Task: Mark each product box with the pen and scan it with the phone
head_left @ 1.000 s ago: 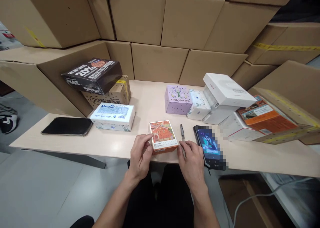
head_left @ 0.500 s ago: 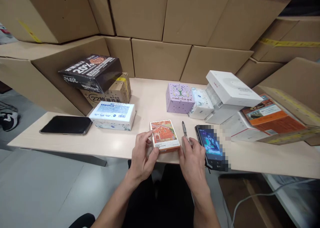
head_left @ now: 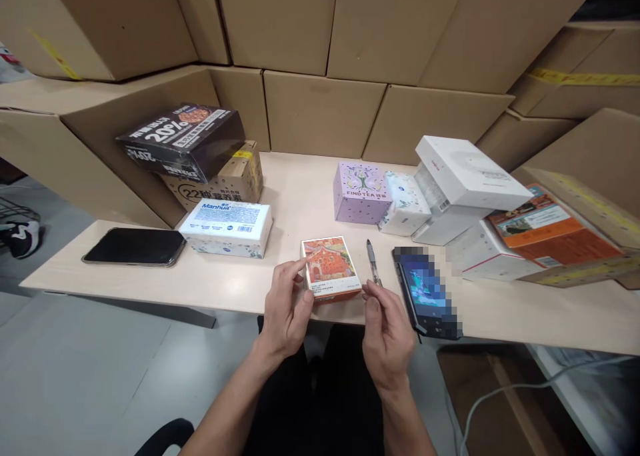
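A small box with an orange house picture lies near the table's front edge. My left hand is at its left side, index finger and thumb bent against its left edge, steadying it. My right hand is just off the box's right front corner. Its fingers are curled in towards the thumb; whatever is between them, if anything, cannot be made out. A pen lies beyond the right fingertips. To the right of that hand lies a handheld device with a lit, partly blurred screen.
A tissue pack and a black phone lie to the left, by a dark carton on a brown box. Behind are a purple tea box, another tissue pack and a white box. Large cartons wall the back.
My right hand has drawn back from the pen towards me, its fingers curling in by the box's corner. My left hand stays at the box's left side. The view has shifted slightly.
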Available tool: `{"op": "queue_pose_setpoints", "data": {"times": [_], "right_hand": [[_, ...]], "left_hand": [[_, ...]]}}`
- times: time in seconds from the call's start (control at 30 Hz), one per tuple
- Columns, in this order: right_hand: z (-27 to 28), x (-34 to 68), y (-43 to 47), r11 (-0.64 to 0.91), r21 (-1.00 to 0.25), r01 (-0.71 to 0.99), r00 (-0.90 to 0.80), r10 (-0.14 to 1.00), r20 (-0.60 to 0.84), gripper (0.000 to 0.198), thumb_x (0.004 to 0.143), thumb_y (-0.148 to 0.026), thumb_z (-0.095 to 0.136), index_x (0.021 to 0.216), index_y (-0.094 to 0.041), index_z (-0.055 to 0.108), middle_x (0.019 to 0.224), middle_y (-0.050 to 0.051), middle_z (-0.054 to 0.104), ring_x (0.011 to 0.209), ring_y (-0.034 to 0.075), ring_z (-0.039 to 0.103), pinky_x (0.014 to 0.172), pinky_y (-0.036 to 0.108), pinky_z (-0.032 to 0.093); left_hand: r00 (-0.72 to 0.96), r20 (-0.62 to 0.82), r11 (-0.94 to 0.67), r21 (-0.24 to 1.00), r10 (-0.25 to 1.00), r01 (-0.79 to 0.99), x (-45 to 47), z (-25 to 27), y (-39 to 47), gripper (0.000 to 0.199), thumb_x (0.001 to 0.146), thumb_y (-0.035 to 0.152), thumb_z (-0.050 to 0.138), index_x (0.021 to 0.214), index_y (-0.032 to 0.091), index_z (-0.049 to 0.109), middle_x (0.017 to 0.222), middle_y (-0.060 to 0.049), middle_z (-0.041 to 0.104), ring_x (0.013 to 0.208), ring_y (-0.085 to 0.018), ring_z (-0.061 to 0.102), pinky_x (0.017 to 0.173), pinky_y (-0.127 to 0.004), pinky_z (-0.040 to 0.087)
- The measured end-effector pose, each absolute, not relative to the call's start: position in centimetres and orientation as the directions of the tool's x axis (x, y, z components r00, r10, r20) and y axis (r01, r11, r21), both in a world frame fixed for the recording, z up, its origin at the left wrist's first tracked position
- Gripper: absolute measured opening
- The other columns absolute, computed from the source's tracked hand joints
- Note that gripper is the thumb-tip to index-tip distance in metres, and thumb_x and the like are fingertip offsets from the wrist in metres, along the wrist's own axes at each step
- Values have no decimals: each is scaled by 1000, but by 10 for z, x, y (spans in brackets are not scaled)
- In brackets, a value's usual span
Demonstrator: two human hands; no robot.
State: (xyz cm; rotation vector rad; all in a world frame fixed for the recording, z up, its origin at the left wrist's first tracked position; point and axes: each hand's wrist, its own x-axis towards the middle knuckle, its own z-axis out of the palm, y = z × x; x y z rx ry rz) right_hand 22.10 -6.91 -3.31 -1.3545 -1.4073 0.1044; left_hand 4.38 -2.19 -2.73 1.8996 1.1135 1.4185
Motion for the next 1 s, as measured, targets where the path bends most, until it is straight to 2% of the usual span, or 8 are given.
{"op": "queue_pose_setpoints", "data": {"times": [0.17,0.37,0.47,0.57,0.7,0.8,0.9,1.0], "right_hand": [[-35,212,-67,372,-695,615,236,755,612,39,96,-14,47,133,-23,57,122,9,66,114,19,62,96,36,53],[-35,215,-66,392,-692,607,203,765,611,38,97,-17,47,133,-24,56,122,9,65,114,20,62,95,37,54],[-37,215,-67,385,-665,640,185,763,619,46,96,-24,51,142,-23,48,126,11,62,113,22,62,91,39,56],[-40,208,-68,354,-597,720,164,749,642,69,92,-36,60,152,-20,31,133,17,56,118,27,59,92,45,56],[-41,189,-67,257,-472,843,131,753,644,101,81,-56,69,157,-14,16,136,24,49,125,36,51,94,55,54],[-40,178,-64,172,-419,892,155,753,639,104,80,-57,69,157,-12,15,133,25,49,123,37,51,92,57,54],[-36,179,-62,171,-508,844,215,760,613,97,82,-47,70,157,-15,16,135,24,48,127,36,50,96,56,52],[-30,188,-62,244,-714,657,261,814,519,90,83,-44,69,155,-19,21,142,21,44,126,31,52,97,51,53]], "left_hand": [[110,519,-525,789,847,318,44,-28,-22,43,98,33,44,140,24,45,123,-10,53,100,-21,52,83,-34,47],[81,514,-515,812,854,274,46,-29,-22,43,97,34,48,139,26,47,125,-9,54,102,-21,54,82,-33,48],[15,398,-395,903,917,172,45,-28,-21,40,99,35,44,138,26,49,122,-8,56,97,-19,58,83,-32,50],[-44,245,-236,960,969,149,42,-24,-16,40,98,35,46,137,24,50,114,-7,61,82,-15,60,79,-31,51],[60,77,-88,971,995,221,38,-15,-7,59,94,28,51,151,24,35,83,-1,65,62,-14,57,64,-28,50],[138,6,-34,979,990,201,38,-11,-2,65,93,27,53,154,25,31,69,3,62,54,-12,53,55,-24,46],[36,53,-55,997,998,52,41,-12,-2,54,90,34,60,141,20,50,58,6,55,49,-10,51,51,-22,45],[-197,214,-217,976,957,4,42,-15,-5,36,84,37,70,114,17,68,68,2,62,56,-10,55,54,-22,48]]}}
